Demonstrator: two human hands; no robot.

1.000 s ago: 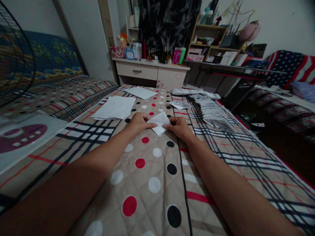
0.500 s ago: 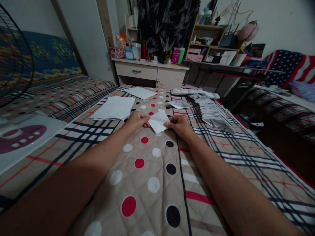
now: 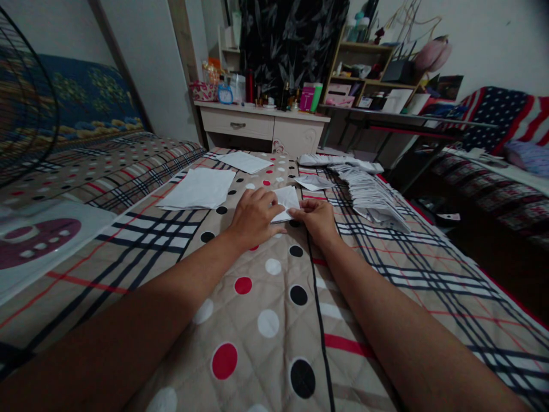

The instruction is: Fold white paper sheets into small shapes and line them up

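Observation:
A small folded white paper (image 3: 286, 198) lies on the dotted bedcover (image 3: 266, 297) between my hands. My left hand (image 3: 254, 214) rests over its left side, fingers bent and apart, fingertips touching the paper. The left thumb points out below the paper's lower edge. At the right corner, my right hand (image 3: 316, 218) pinches the paper between thumb and fingers. Just behind it lies another folded paper piece (image 3: 314, 182). To the left is a stack of white square sheets (image 3: 198, 189), with more white sheets (image 3: 245, 162) beyond.
A long row of folded papers (image 3: 372, 197) lies to the right, beside a white bundle (image 3: 338, 162). A plastic bag with a purple print (image 3: 43, 234) is at the left, near a fan guard (image 3: 54, 103). A cabinet (image 3: 240, 123) stands past the bed's far end.
My left hand has shifted from pinching the paper's left corner to lying over its left side, fingers spread. The paper now looks squarer and turned. My right hand still grips the right corner.

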